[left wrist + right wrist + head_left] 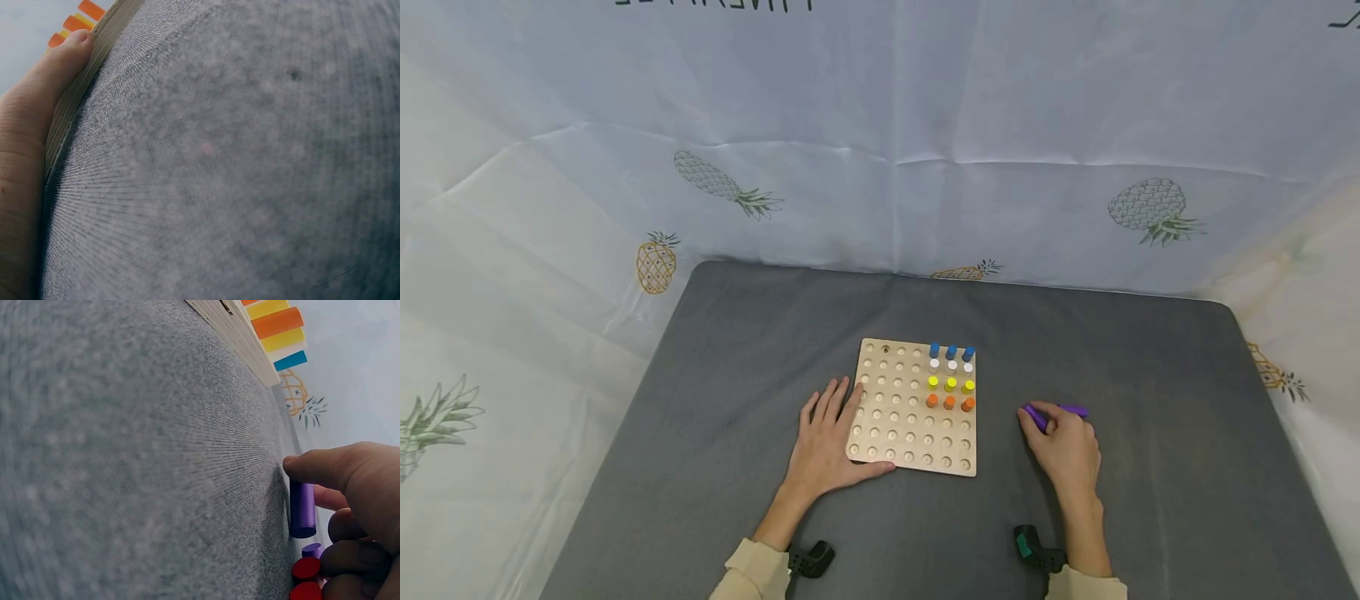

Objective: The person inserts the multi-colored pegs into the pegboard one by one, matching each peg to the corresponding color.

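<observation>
A square wooden pegboard (880,424) with rows of holes lies on the table. In its far right part stand rows of three pegs each: blue (951,352), white (951,366), yellow (951,384) and orange (950,402). My left hand (823,454) rests at the board's left side, fingers spread along the edge, thumb at the near edge. To the right of the board, my right hand (1067,454) pinches a purple peg (303,509) between thumb and fingers, close over the cloth. Another purple peg (1073,410) lies just beyond that hand.
Red pegs (306,569) show beside the right hand's curled fingers in the right wrist view; the hand hides them from the head view. A grey cloth (730,358) covers the table. Behind it hangs a pale curtain (865,217) printed with pineapples.
</observation>
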### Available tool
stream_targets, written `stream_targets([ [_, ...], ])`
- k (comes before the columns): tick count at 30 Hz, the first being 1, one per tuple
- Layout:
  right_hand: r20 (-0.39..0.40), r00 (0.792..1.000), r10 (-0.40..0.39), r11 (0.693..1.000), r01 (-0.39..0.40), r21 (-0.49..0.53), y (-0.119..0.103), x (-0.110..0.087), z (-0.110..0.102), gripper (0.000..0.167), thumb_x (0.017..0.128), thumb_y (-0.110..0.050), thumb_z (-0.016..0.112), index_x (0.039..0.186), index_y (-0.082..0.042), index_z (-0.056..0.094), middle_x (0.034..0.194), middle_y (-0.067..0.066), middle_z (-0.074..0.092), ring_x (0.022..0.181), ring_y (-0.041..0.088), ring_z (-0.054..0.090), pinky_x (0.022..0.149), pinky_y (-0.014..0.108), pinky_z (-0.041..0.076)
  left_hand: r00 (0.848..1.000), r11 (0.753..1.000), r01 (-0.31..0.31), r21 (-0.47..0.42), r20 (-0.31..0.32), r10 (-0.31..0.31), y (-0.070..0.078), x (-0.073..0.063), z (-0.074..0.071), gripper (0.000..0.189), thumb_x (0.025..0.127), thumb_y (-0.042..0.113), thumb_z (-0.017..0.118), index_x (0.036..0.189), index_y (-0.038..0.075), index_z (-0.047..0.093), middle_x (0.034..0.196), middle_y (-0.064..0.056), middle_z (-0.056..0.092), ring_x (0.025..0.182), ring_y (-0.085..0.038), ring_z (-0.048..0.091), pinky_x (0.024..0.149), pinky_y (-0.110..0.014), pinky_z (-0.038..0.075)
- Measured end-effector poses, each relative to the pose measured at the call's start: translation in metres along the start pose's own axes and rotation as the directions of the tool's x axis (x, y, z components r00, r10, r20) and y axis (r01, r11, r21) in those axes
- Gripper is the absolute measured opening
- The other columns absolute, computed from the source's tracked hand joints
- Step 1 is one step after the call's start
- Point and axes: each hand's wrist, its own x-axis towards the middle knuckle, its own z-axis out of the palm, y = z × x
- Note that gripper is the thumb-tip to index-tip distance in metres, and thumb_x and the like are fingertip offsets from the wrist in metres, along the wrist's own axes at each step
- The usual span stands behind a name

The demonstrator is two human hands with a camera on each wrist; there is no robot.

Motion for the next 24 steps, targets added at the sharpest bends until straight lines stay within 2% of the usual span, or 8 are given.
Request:
stream_targets([
  [14,-0.039,0.999,-0.018,1.0,0.018,0.021,-0.0007,-0.0032,-0.0017,0.031,0.093,-0.031,0.075,0.115,-0.009,0.078,0.052,-0.004,0.039,0.041,0.011,0.031,0.039,0.026,0.024,1.0,1.0,0.003,0.0,0.004,-0.003,-0.0001,0.0004,0.0004,0.129,0.063,0.088,0.069,0.163,0.018,0.029,0.166,-0.012,0.036,0.155,-0.032,0.032,0.124,-0.056,0.024],
  [24,-0.075,0.995,-0.058,0.998,0.06,0.028,-0.0045,-0.0049,-0.0032,0.031,0.093,-0.032,0.075,0.114,-0.009,0.078,0.05,-0.007,0.034,0.039,0.009,0.026,0.037,0.023,0.021,1.0,1.0,-0.005,0.004,-0.015,0.005,-0.001,-0.0003,0.0025,0.129,0.063,0.087,0.07,0.163,0.018,0.029,0.165,-0.012,0.036,0.155,-0.032,0.033,0.123,-0.056,0.025],
])
